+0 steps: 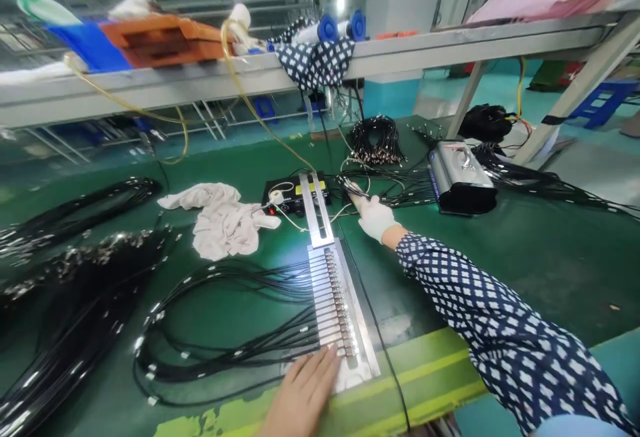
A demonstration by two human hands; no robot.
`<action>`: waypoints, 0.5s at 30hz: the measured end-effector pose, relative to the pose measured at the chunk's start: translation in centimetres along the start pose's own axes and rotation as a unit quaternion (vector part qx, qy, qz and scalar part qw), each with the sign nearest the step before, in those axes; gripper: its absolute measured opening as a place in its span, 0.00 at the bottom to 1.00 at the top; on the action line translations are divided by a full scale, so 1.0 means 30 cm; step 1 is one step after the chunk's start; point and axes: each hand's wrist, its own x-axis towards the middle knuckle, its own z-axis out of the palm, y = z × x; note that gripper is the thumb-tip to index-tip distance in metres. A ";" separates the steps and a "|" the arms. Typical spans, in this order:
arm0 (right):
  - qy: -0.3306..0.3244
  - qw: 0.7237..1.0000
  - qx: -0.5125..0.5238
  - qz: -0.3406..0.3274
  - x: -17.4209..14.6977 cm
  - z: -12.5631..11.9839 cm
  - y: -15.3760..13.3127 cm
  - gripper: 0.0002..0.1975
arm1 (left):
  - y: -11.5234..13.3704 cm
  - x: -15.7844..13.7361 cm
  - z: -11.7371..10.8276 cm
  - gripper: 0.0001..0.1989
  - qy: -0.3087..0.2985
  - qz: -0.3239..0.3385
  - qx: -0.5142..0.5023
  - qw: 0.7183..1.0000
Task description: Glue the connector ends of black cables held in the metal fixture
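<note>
My left hand (pixel 305 390) is bare and lies with its fingers stretched flat on the near end of a metal fixture plate (pixel 316 290). Black cables (pixel 200 363) loop in from the left, and their metal-tipped ends sit side by side in the plate's slots. My right hand (pixel 376 215), in a white glove with bare fingertips, reaches far forward beyond the plate. Its fingers close around thin black cables (pixel 353 187) beside the silver machine; the exact grip is partly hidden. A black control box (pixel 287 197) with a red light stands just left of that hand.
The silver machine (pixel 463 177) has cables on both sides. A cable coil (pixel 376 140) lies at the back. A crumpled white cloth (pixel 225 220) and thick cable bundles (pixel 85 317) occupy the left. A shelf rail (pixel 430 53) with an orange bin (pixel 160 40) crosses above the table.
</note>
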 end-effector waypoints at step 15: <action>0.001 0.778 0.609 0.153 -0.612 -0.066 0.535 0.22 | 0.019 0.025 -0.070 0.31 -0.012 -0.070 -0.114 0.991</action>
